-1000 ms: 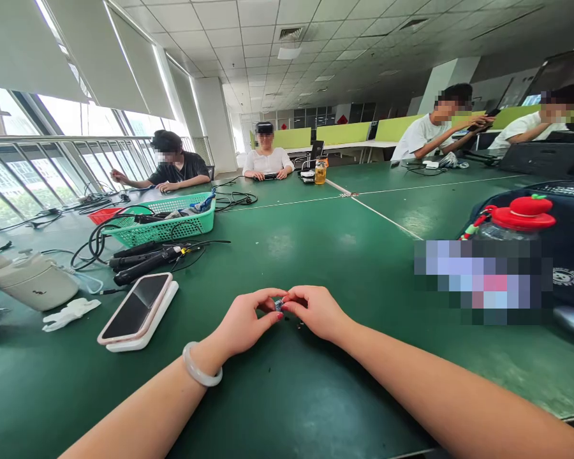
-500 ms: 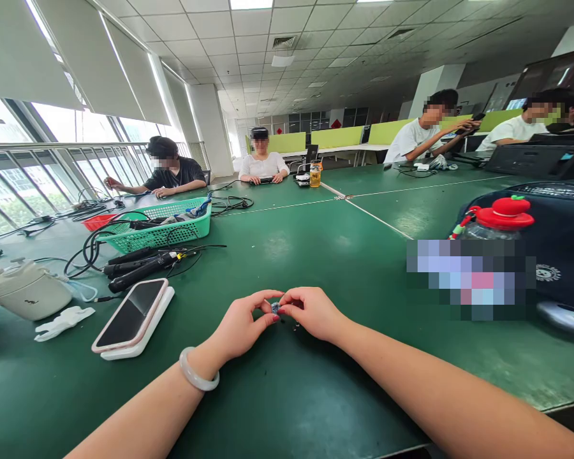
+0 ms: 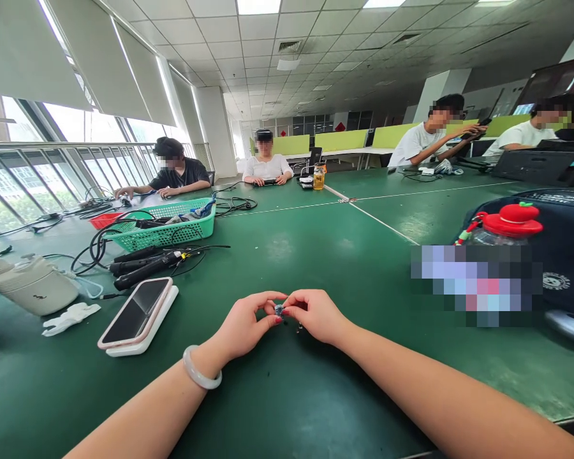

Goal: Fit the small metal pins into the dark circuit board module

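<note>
Between my fingertips is a tiny blue-grey piece (image 3: 279,310), too small for me to tell its kind. My left hand (image 3: 245,324) pinches it from the left, thumb below and index finger above. From the right, my right hand (image 3: 319,313) closes thumb and fingers on the same piece. Both hands are just over the green table (image 3: 287,395). A tiny dark and pale bit (image 3: 300,327) shows beneath my right fingers. A pale bangle (image 3: 201,370) circles my left wrist.
Left of my hands lie a phone (image 3: 136,315) on a white box, a crumpled tissue (image 3: 71,317), black handheld tools (image 3: 146,271) and a cream bottle (image 3: 38,287). Behind them stands a green basket (image 3: 165,233). A red-lidded bottle (image 3: 511,223) and dark bag (image 3: 564,255) are at right; several people sit beyond.
The whole view has shifted slightly down and right. My hands keep nearly the same pinch on the small piece. The person at far left has lowered a hand to the table.
</note>
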Demonstrator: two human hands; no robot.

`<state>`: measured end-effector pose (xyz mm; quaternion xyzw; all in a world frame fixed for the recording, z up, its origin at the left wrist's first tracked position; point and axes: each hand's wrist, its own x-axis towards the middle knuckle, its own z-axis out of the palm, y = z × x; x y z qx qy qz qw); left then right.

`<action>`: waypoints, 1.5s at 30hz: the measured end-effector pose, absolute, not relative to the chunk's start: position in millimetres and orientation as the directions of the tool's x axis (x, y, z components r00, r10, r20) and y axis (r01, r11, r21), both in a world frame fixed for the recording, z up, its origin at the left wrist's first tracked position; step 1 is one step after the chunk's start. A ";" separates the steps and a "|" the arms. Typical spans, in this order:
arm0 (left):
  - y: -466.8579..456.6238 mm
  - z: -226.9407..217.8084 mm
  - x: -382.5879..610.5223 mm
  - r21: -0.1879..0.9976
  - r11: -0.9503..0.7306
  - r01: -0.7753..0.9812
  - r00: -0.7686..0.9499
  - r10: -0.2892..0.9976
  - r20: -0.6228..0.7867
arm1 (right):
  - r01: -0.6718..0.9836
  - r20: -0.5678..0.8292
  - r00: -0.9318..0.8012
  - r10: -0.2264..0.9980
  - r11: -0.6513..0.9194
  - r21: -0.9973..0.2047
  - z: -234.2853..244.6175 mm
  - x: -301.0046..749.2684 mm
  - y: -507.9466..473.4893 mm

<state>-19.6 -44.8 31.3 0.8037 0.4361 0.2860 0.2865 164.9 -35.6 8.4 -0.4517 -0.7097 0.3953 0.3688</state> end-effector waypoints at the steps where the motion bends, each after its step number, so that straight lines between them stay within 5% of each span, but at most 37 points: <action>1: -44.7 30.8 -19.7 0.709 -0.458 0.536 0.459 0.863 0.210 | 0.351 0.168 -0.320 0.932 0.281 -0.893 8.3 165.0 -35.3; 18: -43.6 27.2 -20.2 0.705 -0.444 0.553 0.443 0.873 0.202 | 0.363 0.176 -0.328 0.928 0.296 -0.884 8.2 165.0 -39.0; 34: -43.1 25.5 -21.1 0.705 -0.463 0.537 0.474 0.857 0.202 | 0.222 0.036 -0.370 0.928 0.126 -0.967 9.8 166.4 -33.7; 45: -43.6 26.7 -21.1 0.657 -0.488 0.574 0.464 0.856 0.230 | 0.298 0.128 -0.364 0.923 0.246 -0.922 8.3 166.1 -39.1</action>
